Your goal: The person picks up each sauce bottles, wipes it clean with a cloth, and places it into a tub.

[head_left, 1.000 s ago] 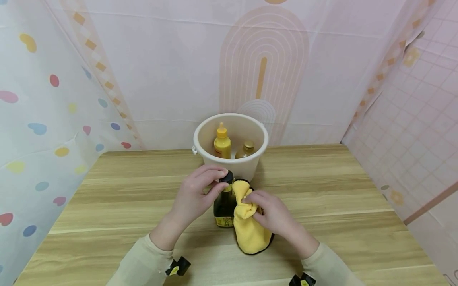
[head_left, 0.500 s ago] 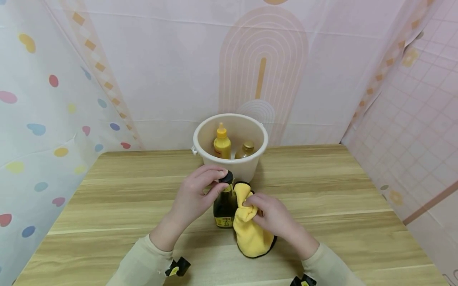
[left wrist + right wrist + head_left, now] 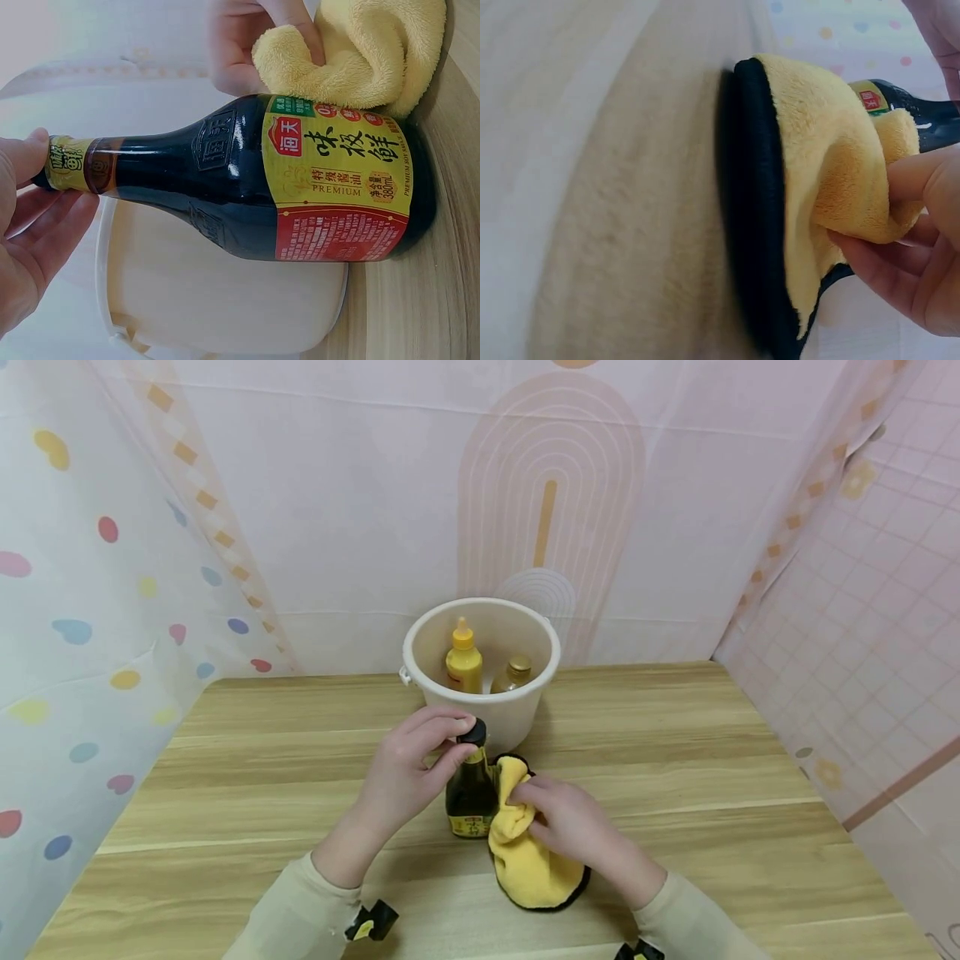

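A dark soy sauce bottle (image 3: 470, 802) with a yellow and red label (image 3: 341, 180) stands upright on the wooden table. My left hand (image 3: 416, 768) pinches its black cap and neck from the left, between thumb and fingers. On the bottle's right side, my right hand (image 3: 570, 818) grips a bunched yellow cloth (image 3: 536, 872) with a black edge. In the left wrist view the cloth lies against the bottle's side, close to the label. The cloth's lower part hangs down to the tabletop, and folds hide some of my right fingertips (image 3: 847, 244).
Right behind the bottle is a white bucket (image 3: 517, 718). Inside it are a yellow squeeze bottle (image 3: 465, 668) and a bottle with a gold cap (image 3: 519, 665). Patterned curtains (image 3: 360, 510) enclose the wooden table (image 3: 712, 760) at the back and both sides.
My right hand and the cloth have slid a little down along the bottle, toward me. My left hand has kept its hold on the cap, and the bottle has stayed in place.
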